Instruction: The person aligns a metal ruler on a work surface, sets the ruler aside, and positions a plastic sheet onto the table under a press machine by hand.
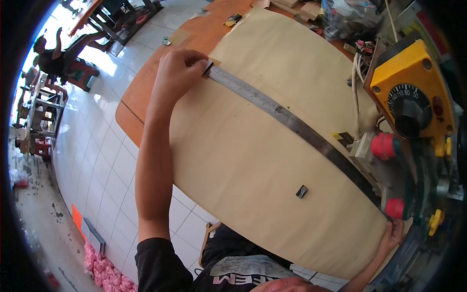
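Note:
A long metal ruler [279,113] lies diagonally across a large sheet of brown paper [233,160] on the table. My left hand [182,73] pinches the ruler's upper left end, where a small dark piece shows at the fingertips. At the lower right, my right hand [393,236] has its fingers closed at the ruler's other end, near the sheet's edge. A small dark sharpener-like object [302,191] rests on the paper below the ruler, touched by neither hand.
A yellow machine with a dial [411,104] and red knobs stands at the right edge. Plastic bags [350,17] and a yellow-black item [233,19] lie at the back. A seated person [53,58] is at the far left, beyond tiled floor.

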The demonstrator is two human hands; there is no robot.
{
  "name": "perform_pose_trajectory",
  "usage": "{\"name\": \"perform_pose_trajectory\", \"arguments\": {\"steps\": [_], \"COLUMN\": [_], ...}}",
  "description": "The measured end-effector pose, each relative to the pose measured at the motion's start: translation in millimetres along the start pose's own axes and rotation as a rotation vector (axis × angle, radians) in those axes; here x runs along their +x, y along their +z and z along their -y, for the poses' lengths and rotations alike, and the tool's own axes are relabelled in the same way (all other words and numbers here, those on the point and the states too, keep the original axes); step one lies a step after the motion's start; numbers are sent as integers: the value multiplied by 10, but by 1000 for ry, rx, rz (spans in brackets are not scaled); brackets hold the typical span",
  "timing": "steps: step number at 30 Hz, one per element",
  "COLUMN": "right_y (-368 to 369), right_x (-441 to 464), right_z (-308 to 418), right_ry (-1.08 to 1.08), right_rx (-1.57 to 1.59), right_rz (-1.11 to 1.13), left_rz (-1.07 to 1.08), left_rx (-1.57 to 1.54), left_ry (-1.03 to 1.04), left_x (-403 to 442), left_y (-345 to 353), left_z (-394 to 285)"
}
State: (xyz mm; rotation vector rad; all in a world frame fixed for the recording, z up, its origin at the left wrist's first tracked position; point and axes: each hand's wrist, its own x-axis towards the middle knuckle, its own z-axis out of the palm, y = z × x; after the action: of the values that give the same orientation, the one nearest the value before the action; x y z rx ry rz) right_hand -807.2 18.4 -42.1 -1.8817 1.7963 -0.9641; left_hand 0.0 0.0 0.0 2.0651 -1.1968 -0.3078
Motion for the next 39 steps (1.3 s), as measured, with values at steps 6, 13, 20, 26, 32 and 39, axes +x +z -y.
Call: {"name": "perform_pose_trajectory", "arguments": {"steps": [6, 13, 20, 26, 32, 39], "right_y": [68, 112, 269, 262, 316, 316], "right_x": [31, -1, 20, 27, 42, 58], "right_z": [121, 209, 557, 534, 710, 711], "right_ry": [32, 47, -42, 38, 33, 36], "right_rx": [-8, 49, 107, 137, 161, 144], "right_rz": [1, 12, -12, -41, 0, 6], "left_rz": [-19, 48, 31, 219, 323, 246], "left_rx": [4, 81, 150, 129, 157, 170], "left_ry": [55, 204, 188, 194, 336, 303], "left_x": [-19, 47, -33, -40, -56, -79], "left_y": [26, 48, 29, -65, -126, -43], "left_z": [-37, 60, -117, -139, -46, -120]}}
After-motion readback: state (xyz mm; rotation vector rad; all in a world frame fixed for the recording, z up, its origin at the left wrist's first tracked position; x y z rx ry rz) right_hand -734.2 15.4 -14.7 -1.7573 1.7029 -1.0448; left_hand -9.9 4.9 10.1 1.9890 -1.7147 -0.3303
